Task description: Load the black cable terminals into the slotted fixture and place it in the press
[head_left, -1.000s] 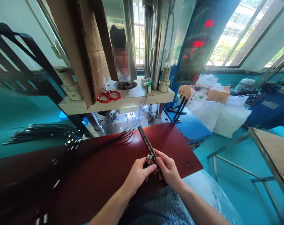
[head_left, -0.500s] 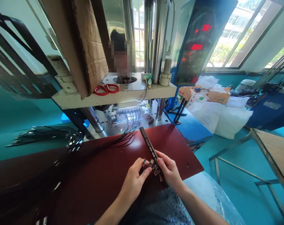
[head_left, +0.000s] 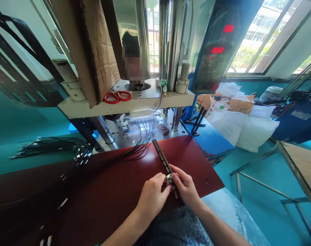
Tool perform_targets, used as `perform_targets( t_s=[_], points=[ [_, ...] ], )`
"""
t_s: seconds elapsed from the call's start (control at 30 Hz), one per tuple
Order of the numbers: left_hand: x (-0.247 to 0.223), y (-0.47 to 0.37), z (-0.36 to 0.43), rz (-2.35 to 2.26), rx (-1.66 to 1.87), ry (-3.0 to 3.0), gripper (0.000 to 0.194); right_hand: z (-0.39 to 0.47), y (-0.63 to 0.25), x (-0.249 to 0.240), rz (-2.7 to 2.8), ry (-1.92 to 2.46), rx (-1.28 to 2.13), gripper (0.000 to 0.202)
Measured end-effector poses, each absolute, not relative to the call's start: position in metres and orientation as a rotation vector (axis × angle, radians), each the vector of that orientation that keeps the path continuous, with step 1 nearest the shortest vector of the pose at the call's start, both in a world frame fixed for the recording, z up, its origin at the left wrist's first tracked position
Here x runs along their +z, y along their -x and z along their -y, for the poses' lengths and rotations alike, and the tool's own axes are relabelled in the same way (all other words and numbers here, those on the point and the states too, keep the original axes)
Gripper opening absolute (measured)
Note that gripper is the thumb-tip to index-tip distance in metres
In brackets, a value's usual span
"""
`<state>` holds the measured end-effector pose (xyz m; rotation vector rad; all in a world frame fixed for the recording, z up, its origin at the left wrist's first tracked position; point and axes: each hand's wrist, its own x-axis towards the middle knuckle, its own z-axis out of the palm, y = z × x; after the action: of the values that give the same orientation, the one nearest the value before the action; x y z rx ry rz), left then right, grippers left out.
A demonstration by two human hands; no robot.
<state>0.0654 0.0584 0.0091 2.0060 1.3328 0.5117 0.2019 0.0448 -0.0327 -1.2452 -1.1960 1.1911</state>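
Observation:
A long dark slotted bar point(head_left: 162, 156) lies on the dark red worktop point(head_left: 114, 184), slanting away from me. My right hand point(head_left: 186, 186) grips its near end. My left hand point(head_left: 152, 197) pinches a small metal connector point(head_left: 168, 177) against the bar, right beside my right thumb. Thin black cables point(head_left: 142, 138) run from the bar area back into the press machine point(head_left: 129, 102).
Red-handled scissors point(head_left: 117, 97) lie on the press's cream platen. A bundle of black cables with metal ends point(head_left: 55, 147) lies at the left. White bags point(head_left: 244, 128) and cartons sit at the right, a control panel with red digits point(head_left: 218, 44) behind. A person stands beyond the machine.
My left hand drew slightly away from the bar half a second ago, then came back; its fingers now press the connector against the bar again. The right hand stayed put.

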Motion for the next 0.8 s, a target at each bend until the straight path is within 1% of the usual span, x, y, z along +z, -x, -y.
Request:
perform_targets(
  t_s=[0.13,0.27,0.37,0.47,0.57,0.63,0.8],
  points=[
    [0.008,-0.061,-0.06,-1.309,0.592,-2.01,0.007,-0.044,-0.203,-0.031,1.198,1.25,1.187,0.042],
    [0.0,-0.063,-0.056,-1.324,0.581,-2.088,0.003,-0.045,-0.202,-0.033,1.203,1.263,1.175,0.043],
    [-0.005,-0.068,-0.05,-1.342,0.587,-2.244,0.014,-0.045,-0.201,-0.035,1.202,1.262,1.158,0.043],
    [-0.003,-0.066,-0.048,-1.295,0.691,-2.242,0.016,-0.045,-0.201,-0.035,1.198,1.267,1.156,0.043],
    [0.005,-0.053,-0.057,-1.267,0.876,-1.93,0.013,-0.044,-0.202,-0.034,1.197,1.273,1.177,0.044],
    [0.008,-0.044,-0.067,-1.261,0.92,-1.674,0.015,-0.043,-0.202,-0.033,1.184,1.278,1.204,0.046],
    [-0.001,-0.043,-0.082,-1.088,0.66,-1.071,0.028,-0.043,-0.203,-0.033,1.187,1.238,1.24,0.045]
  ],
)
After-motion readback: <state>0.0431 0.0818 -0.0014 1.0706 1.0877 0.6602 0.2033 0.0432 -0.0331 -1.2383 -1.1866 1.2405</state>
